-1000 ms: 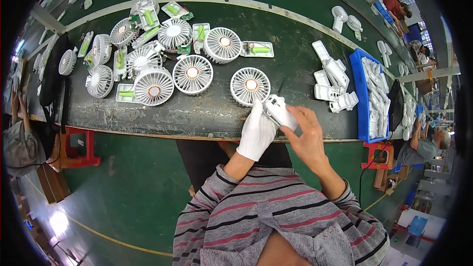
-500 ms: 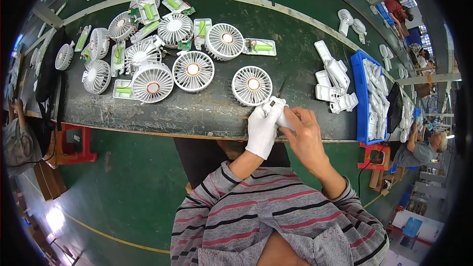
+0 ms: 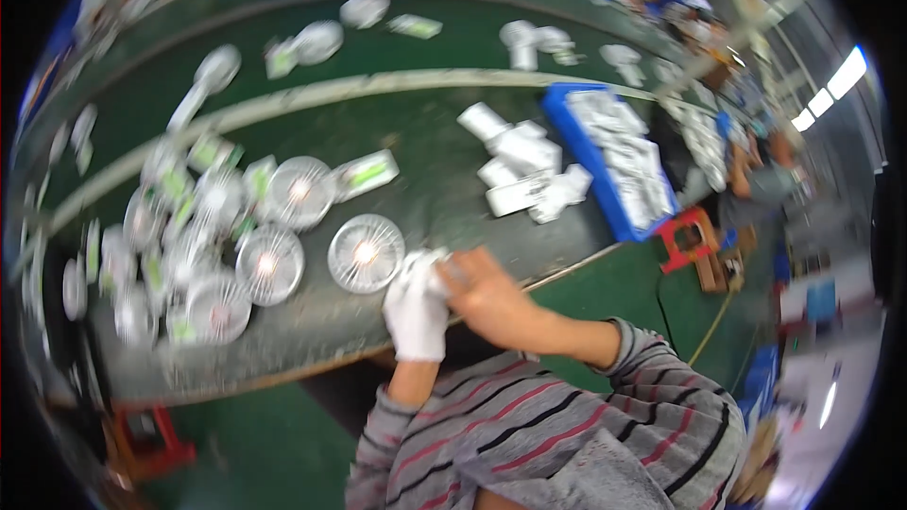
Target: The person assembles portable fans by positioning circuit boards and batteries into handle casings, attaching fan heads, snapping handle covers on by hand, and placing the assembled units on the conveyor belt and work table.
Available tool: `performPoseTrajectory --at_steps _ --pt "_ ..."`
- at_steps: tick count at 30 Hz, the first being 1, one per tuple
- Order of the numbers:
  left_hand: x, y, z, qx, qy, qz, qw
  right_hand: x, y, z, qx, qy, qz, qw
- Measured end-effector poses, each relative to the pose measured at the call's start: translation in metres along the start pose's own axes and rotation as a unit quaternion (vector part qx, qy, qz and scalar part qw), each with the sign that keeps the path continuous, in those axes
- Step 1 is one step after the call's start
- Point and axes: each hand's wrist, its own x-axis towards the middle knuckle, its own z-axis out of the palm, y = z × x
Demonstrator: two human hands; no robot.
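Note:
The picture is blurred by motion. A white handheld fan (image 3: pixel 366 253) with a round grille and orange centre ring lies at the table's near edge. My left hand (image 3: pixel 418 316), in a white glove, is closed round its handle. My bare right hand (image 3: pixel 496 300) is closed over the same handle from the right, fingers against the glove. The handle itself is mostly hidden by both hands. Just left of this fan is another white fan (image 3: pixel 270 264). Further left lies a heap of fans and opened handles, with light-green battery cells (image 3: pixel 368 173) showing.
White plastic casing pieces (image 3: pixel 521 156) lie in a loose pile ahead on the right. Beside them a blue bin (image 3: pixel 619 212) holds many white parts. More fans (image 3: pixel 319 42) lie beyond the pale rail (image 3: pixel 378 82). A red stool (image 3: pixel 688 238) stands past the table's right end.
The whole view has swung to the right and blurred, so the table appears tilted. My right hand has moved further over the handle, its fingers now closer against my gloved left hand.

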Motion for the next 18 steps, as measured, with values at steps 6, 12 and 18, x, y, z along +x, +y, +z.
performPoseTrajectory --at_steps 6,12,18 --pt "-0.008 -0.008 -0.001 -0.033 -0.078 0.021 0.996 -0.018 0.001 -0.014 0.033 0.046 0.045 0.997" --pt "-0.022 -0.002 0.010 0.007 -0.141 0.013 0.990 -0.025 0.025 -0.024 0.366 -0.080 0.153 0.914" --pt "-0.036 0.017 0.028 0.041 -0.242 0.015 0.969 -0.031 0.018 -0.018 0.702 -0.157 0.182 0.670"
